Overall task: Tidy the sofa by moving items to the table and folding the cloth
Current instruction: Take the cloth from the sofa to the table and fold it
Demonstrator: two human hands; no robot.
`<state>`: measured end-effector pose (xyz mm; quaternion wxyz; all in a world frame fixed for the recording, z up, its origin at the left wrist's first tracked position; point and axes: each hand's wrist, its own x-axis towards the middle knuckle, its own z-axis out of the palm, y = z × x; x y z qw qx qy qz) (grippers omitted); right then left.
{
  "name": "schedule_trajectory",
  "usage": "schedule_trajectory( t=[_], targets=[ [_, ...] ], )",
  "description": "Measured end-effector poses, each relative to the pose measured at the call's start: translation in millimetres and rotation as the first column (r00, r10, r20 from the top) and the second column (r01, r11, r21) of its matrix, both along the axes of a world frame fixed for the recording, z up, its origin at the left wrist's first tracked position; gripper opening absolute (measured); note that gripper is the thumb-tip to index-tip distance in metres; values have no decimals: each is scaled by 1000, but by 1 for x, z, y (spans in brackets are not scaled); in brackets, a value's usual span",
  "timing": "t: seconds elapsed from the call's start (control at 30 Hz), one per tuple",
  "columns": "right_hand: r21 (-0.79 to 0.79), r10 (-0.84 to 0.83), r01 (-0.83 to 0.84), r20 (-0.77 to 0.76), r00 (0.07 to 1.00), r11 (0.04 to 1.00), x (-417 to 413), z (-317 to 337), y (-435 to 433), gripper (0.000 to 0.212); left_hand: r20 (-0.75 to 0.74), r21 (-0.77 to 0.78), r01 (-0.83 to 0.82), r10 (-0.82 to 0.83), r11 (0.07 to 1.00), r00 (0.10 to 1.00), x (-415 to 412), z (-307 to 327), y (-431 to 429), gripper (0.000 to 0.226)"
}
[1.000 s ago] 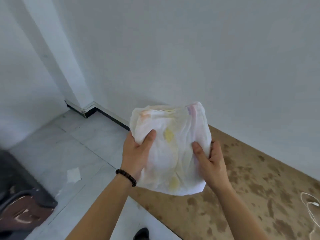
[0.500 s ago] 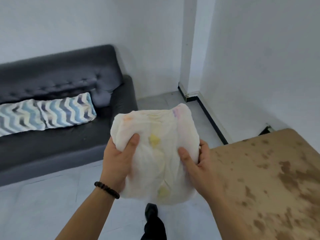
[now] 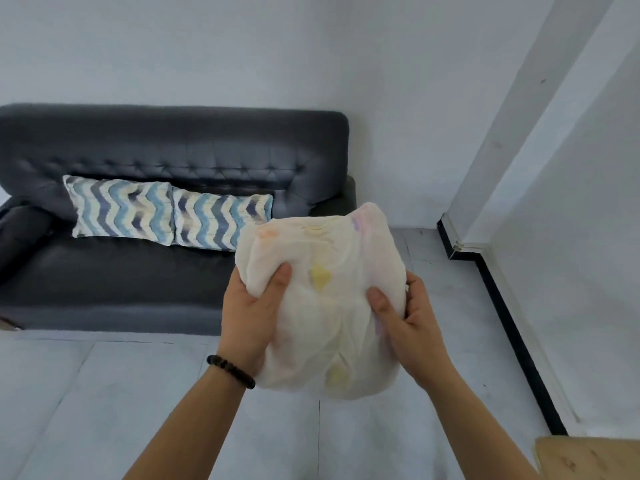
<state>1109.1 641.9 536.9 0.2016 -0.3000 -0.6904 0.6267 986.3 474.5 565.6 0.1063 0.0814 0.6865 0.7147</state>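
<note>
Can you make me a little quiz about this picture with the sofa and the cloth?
1. True or false: the bundled white cloth with pastel patches is lying on the dark grey tufted sofa.
2. How many zigzag-patterned blue and cream cushions lean on the sofa's back?
3. Which wrist wears the dark beaded bracelet: A left, B right?

Key: 1 false, the left hand and right hand hold it in the air. 2 two. 3 A.

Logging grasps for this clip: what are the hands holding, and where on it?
Both hold the white cloth, bunched: left hand on its left side, right hand on its right side, thumbs pressed on the front.
</note>
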Motion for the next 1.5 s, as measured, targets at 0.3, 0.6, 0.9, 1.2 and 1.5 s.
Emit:
schedule_trajectory(
  t=[0.3,0.6,0.9,1.2,1.5],
  targets=[
    [-122,-96,93,-16,995,988,-107,-23,109,72,30,-39,136,-134,990,990,-133,-28,132,40],
    [-331,-11,43,99,995,943,-276,-108,285,59,109,-234,124,-101,964,989,-300,-96,309,35],
    [-436,70,94,345,936,895,-424,-196,395,54,447,-263,266,-127,927,886,-449,-201,386,56],
    [-356,-7,184,445,896,916,-548,-337,467,68,479,-398,370,-154,839,864,-594,-358,459,75],
    [182,149,-363,681,717,914,-550,-445,436,67,384,-685,550,-405,477,830,-588,-490,450,68]
  ],
)
